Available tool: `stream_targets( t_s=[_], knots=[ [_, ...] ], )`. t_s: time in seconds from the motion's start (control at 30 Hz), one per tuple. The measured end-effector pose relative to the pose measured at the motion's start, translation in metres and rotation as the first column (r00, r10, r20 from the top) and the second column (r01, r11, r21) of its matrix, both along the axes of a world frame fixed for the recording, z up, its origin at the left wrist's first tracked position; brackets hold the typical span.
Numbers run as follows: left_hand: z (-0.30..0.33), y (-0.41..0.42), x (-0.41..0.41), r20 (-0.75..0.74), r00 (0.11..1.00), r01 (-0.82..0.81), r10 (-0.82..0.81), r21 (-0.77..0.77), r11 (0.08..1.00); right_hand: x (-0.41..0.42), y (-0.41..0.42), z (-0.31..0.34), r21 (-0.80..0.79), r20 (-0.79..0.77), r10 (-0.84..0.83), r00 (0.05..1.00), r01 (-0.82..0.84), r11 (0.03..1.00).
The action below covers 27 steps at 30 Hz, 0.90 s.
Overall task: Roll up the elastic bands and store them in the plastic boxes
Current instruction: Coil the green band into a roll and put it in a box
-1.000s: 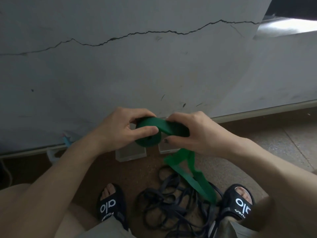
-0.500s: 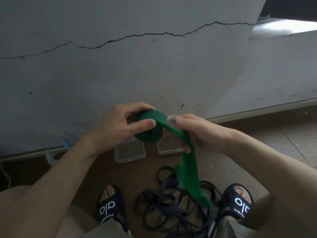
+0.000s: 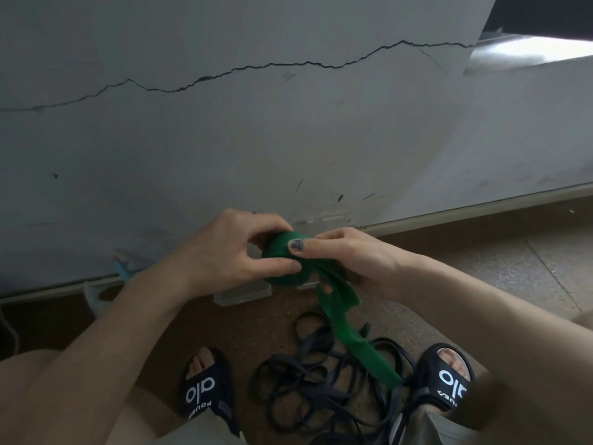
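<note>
Lying nearest, between two black slide sandals point(image 3: 208, 393), a tangled heap of dark flat elastic bands point(image 3: 308, 390) was seen on the brown floor point(image 3: 481, 268), not yet rolled. Over it hung the loose tail of the wide green elastic band point(image 3: 349, 335), its end touching the heap; it could be snagged there as winding went on. Above, the rolled part was gripped by the left hand point(image 3: 234, 255), fingers and thumb curled round it, while the band was pinched against the roll by the right hand point(image 3: 349, 261). If either grip were eased, the springy coil would likely unwind. Beyond, two clear plastic boxes point(image 3: 244, 292) stood by the cracked grey wall point(image 3: 288, 123), mostly hidden by the hands.
</note>
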<state>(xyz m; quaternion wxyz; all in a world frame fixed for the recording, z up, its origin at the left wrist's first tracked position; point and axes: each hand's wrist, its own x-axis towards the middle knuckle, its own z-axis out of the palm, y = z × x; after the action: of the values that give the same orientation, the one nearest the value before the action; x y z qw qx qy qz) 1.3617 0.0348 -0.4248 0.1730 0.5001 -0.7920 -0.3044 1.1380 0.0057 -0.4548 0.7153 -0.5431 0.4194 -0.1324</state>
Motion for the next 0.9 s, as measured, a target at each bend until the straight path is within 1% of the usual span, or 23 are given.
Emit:
stream_targets(
  t_s=[0.1,0.17,0.23,0.27,0.3,0.37,0.43,0.5,0.53,0.57,0.63,0.67,0.7,0.73,0.83,0.9],
  knots=[
    [-0.001,0.001,-0.004,-0.027,1.000,0.001,-0.001,0.009,1.000,0.000,-0.002,0.002,-0.040,-0.071,0.007,0.997,-0.010,0.999],
    [-0.003,0.000,-0.005,0.007,1.000,0.019,-0.019,0.005,1.000,0.001,-0.002,0.003,-0.071,-0.109,0.002,0.994,-0.010,0.997],
    [-0.005,-0.001,-0.006,0.043,0.998,0.047,-0.047,-0.009,0.999,0.003,0.000,0.002,-0.069,-0.114,0.007,0.993,-0.015,0.998],
    [-0.005,-0.001,-0.006,0.034,0.998,0.050,-0.049,-0.014,0.999,0.003,0.001,0.002,-0.058,-0.104,0.016,0.994,-0.023,0.998],
    [-0.005,0.000,-0.005,0.011,0.999,0.043,-0.043,-0.020,0.999,0.003,0.001,0.004,-0.032,-0.076,0.038,0.996,-0.041,0.999],
    [-0.005,0.002,-0.004,-0.044,0.999,0.012,-0.013,-0.037,0.999,-0.001,-0.001,0.006,0.077,0.054,0.111,0.992,-0.115,0.990],
    [-0.005,0.003,-0.004,-0.102,0.995,-0.020,0.015,-0.047,0.999,-0.006,-0.003,0.010,0.166,0.171,0.143,0.975,-0.172,0.971],
    [-0.004,0.003,-0.003,-0.132,0.991,-0.030,0.024,-0.043,0.999,-0.007,-0.005,0.008,0.183,0.229,0.130,0.965,-0.174,0.968],
    [-0.002,0.002,-0.003,-0.132,0.991,-0.027,0.023,-0.028,0.999,-0.006,-0.005,0.005,0.177,0.232,0.108,0.967,-0.151,0.973],
    [-0.001,0.002,-0.003,-0.113,0.993,-0.018,0.017,-0.005,1.000,-0.003,-0.005,0.004,0.153,0.200,0.089,0.976,-0.121,0.981],
    [-0.001,0.003,-0.005,-0.028,0.999,0.026,-0.025,0.024,0.999,0.002,-0.004,0.001,0.001,0.031,0.069,0.997,-0.069,0.998],
    [-0.003,0.003,-0.007,-0.002,0.999,0.051,-0.051,0.018,0.999,0.004,-0.003,-0.002,-0.077,-0.046,0.065,0.997,-0.069,0.995],
    [-0.004,0.004,-0.009,0.002,0.998,0.060,-0.060,0.008,0.998,0.004,-0.003,-0.003,-0.102,-0.081,0.070,0.994,-0.078,0.992],
    [-0.005,0.005,-0.009,-0.017,0.998,0.054,-0.054,0.007,0.999,0.003,-0.004,-0.006,-0.072,-0.069,0.094,0.993,-0.099,0.993],
    [-0.005,0.006,-0.006,-0.085,0.996,0.012,-0.014,-0.016,1.000,-0.002,-0.006,-0.004,0.118,0.069,0.185,0.980,-0.192,0.974],
    [-0.004,0.005,-0.003,-0.089,0.996,0.001,-0.003,-0.024,1.000,-0.002,-0.009,-0.005,0.134,0.118,0.158,0.980,-0.173,0.976]
  ],
)
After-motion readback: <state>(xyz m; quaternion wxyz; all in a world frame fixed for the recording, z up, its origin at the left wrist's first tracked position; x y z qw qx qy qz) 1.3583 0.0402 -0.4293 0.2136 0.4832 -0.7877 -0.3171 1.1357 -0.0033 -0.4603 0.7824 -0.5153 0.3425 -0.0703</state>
